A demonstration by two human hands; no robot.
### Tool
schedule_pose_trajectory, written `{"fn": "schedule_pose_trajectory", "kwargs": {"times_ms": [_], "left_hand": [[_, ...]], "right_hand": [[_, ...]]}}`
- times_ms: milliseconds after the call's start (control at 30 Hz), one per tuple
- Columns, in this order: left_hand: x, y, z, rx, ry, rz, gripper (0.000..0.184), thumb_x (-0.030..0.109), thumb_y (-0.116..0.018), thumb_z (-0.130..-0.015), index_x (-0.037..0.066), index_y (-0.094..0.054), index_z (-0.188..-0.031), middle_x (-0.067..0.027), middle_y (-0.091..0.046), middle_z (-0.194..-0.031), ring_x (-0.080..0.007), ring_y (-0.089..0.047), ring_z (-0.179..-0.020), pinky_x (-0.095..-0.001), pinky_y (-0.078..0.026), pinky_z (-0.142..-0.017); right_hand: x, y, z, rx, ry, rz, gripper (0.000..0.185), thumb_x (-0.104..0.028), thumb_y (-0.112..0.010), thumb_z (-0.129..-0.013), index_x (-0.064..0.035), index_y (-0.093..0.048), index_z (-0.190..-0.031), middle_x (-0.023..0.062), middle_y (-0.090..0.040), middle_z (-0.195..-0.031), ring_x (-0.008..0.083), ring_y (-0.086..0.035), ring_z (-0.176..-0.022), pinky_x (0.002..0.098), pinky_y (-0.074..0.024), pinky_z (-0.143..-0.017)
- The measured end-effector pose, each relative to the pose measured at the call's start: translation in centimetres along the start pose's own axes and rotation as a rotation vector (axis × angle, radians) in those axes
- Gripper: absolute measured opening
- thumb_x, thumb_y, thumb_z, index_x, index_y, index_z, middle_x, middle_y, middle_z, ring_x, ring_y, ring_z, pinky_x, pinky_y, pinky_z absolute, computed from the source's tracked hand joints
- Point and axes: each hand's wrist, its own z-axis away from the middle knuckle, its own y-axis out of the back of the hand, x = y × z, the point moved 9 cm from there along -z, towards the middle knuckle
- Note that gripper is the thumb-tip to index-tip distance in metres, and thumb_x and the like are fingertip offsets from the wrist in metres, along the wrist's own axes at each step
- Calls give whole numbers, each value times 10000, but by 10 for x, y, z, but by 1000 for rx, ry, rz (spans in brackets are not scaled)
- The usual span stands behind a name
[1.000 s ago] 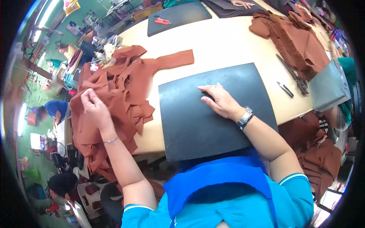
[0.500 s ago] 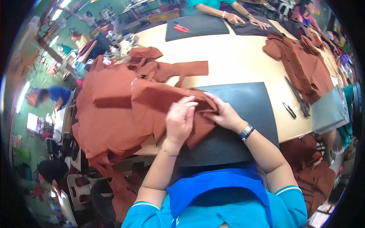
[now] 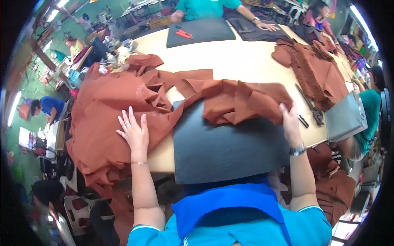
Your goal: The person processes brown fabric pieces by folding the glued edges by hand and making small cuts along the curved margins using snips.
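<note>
Brown strip [image 3: 242,100]: since half a second ago it is stretching out to the right, its end travelling from the middle of the black board [image 3: 230,151] to near that board's right edge — now it is spanning the upper part of the board in loose folds, its left part running into the brown heap [image 3: 106,106]

Right hand [image 3: 292,127]: parting from the left one since that frame, it is now pinching the right end of the strip between thumb and fingers; the exact placing of each fingertip is hard to tell

Left hand [image 3: 136,134]: moving leftward since that frame, it is lying on the near right side of the heap, back upward, fingers spreading apart — the heap is covering the left of the table [image 3: 180,61]

Small cutter [image 3: 303,120]: lying on the table just beside the right hand, with a long dark tool [image 3: 305,98] lying beyond it, next to a brown pile [image 3: 322,74]

Far board [image 3: 205,36]: carrying a red-handled tool [image 3: 184,34] near its left end; a co-worker [image 3: 205,8] in teal is standing behind it, one hand resting on dark cloth [image 3: 248,30]

Grey box [image 3: 348,119]: sitting at the table's right edge, beside another person [image 3: 368,119] in teal
</note>
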Motion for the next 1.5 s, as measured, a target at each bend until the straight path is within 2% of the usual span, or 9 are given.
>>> {"fn": "schedule_pose_trajectory", "kwargs": {"times_ms": [133, 267, 333, 467, 767, 900, 1067, 1233, 1500], "left_hand": [[123, 21, 72, -225, -416, 252, 613, 526, -517, -975, 175, -465, -1476, -137, -390, -1556, -358, -277, -1481, -663, -190, -1146], [151, -5, 111, -517, -362, 559, 651, 536, -539, -963, 59, -523, -1406, -181, -547, -1410, -336, -472, -1344, -511, -349, -1105], [153, 1, 116, -408, -437, 443, 624, 496, -612, -930, 16, -579, -1327, -186, -587, -1354, -336, -504, -1309, -466, -386, -1079], [146, 4, 115, -388, -463, 486, 501, 390, -706, -884, 3, -639, -1194, -167, -637, -1266, -338, -581, -1192, -450, -445, -1006], [123, 31, 72, -239, -259, 1208, 85, -16, -660, -928, 6, -584, -959, -40, -613, -935, -101, -579, -849, -252, -495, -789], [132, 52, -14, 72, -420, 1160, 96, 49, -619, -982, 0, -587, -1058, -66, -600, -1050, -136, -562, -945, -272, -457, -897], [143, -8, -50, -46, -144, 1084, 677, 288, -556, -1034, 18, -207, -1548, -215, -432, -1427, -231, -556, -1096, -343, -496, -939], [166, -1, 44, -172, -443, 605, 303, 314, -627, -959, 34, -675, -1065, -139, -662, -1074, -338, -613, -1008, -431, -472, -889], [210, 8, 101, -189, -590, 343, 404, 494, -660, -895, 90, -673, -882, -64, -628, -893, -252, -610, -886, -388, -450, -788]], "right_hand": [[-29, -72, 125, -661, -513, 78, 811, -363, -634, -981, -5, -182, -1552, 190, -352, -1526, 268, -604, -1162, 395, -509, -977], [-51, -106, 171, -1276, -273, 296, 800, -386, -697, -943, -35, -300, -1541, 139, -729, -1009, 162, -684, -896, 319, -563, -801], [-50, -101, 117, -1022, -372, 32, 542, -339, -692, -951, -19, -543, -1363, 107, -701, -1042, 175, -675, -903, 336, -553, -836], [-47, -52, 5, -182, 578, 732, 611, -341, -742, -892, 41, -544, -1327, 216, -639, -1165, 358, -606, -1110, 416, -477, -981], [-63, -27, 4, -108, 653, 413, 149, -80, -710, -858, -53, -574, -807, 93, -692, -983, 285, -627, -993, 411, -440, -971], [-79, 23, -24, 98, 422, 494, 237, -226, -629, -1002, -51, -564, -855, -33, -470, -675, 34, -389, -641, 220, -355, -557], [-31, 61, -69, 53, 203, 578, 426, -388, -561, -1017, -6, -563, -1206, 204, -687, -988, 257, -671, -903, 372, -510, -820], [38, 134, -31, 12, 137, 1013, 428, -242, -627, -934, -45, -523, -1300, 266, -643, -1181, 398, -631, -1099, 452, -497, -945], [48, 166, 6, 125, 74, 1135, 395, -51, -514, -933, -14, -526, -1326, 230, -656, -1144, 356, -636, -1086, 430, -488, -950]]}}
